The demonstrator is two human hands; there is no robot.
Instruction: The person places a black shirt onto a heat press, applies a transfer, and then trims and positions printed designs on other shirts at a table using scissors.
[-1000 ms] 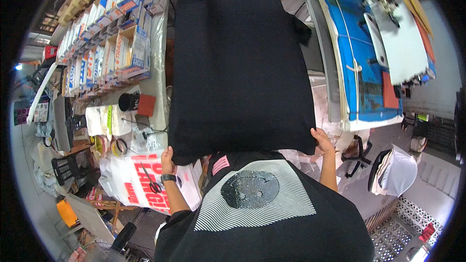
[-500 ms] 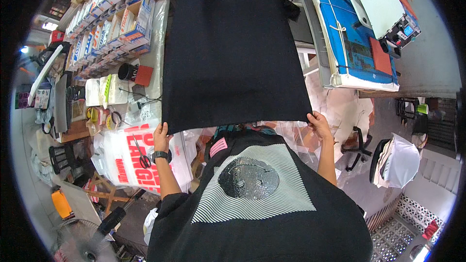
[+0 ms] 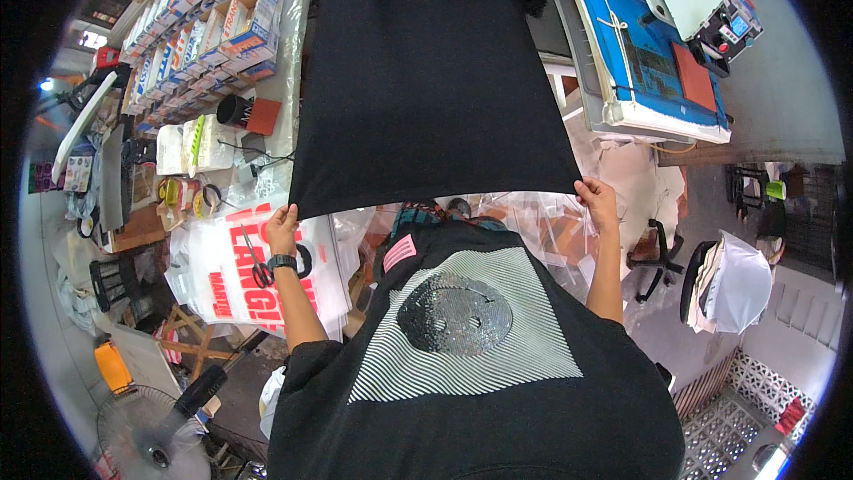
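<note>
A black T-shirt point(image 3: 431, 80) stretches out flat ahead of me, its far part at the top edge of the view and a bit of bunched sleeve on its right. Its hem faces me, raised at both corners and sagging slightly upward in the middle. My left hand point(image 3: 283, 231) pinches the left hem corner between thumb and fingers. At the right hem corner, my right hand point(image 3: 600, 203) grips the cloth the same way. Whatever supports the shirt is hidden under it. Beside my left wrist, black-handled scissors point(image 3: 262, 274) lie on white plastic bags with red print point(image 3: 218, 293).
Rows of small cardboard boxes point(image 3: 204, 44) fill the left table, with a black cup point(image 3: 234, 110) and tape rolls point(image 3: 206, 200) nearer. Right stands a blue-topped press table point(image 3: 622, 62) with a control box point(image 3: 730, 28). A fan point(image 3: 155, 444) is low left; an office chair base point(image 3: 656, 258) stands right.
My hands have moved farther apart and slightly away from me, drawing the shirt's hem wider and tauter. Both keep hold of the same corners. The whole view has shifted a little.
</note>
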